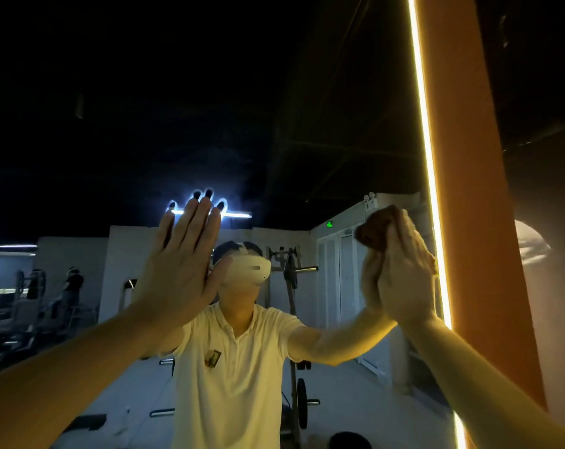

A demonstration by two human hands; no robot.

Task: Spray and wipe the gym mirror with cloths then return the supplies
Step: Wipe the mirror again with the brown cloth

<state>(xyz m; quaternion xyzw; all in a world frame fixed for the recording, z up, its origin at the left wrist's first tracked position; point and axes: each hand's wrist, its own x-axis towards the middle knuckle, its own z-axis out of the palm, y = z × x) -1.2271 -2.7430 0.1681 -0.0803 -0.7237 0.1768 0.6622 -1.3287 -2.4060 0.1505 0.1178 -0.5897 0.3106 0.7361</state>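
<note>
Clearly mid-wipe, the right hand [404,273] presses a bunched brown cloth [373,231] against the mirror [274,124] beside its glowing edge strip [427,157], fingers fairly straight, likely to spread pressure. The left hand [180,264] lies flat on the glass, holding nothing, probably as a brace
</note>
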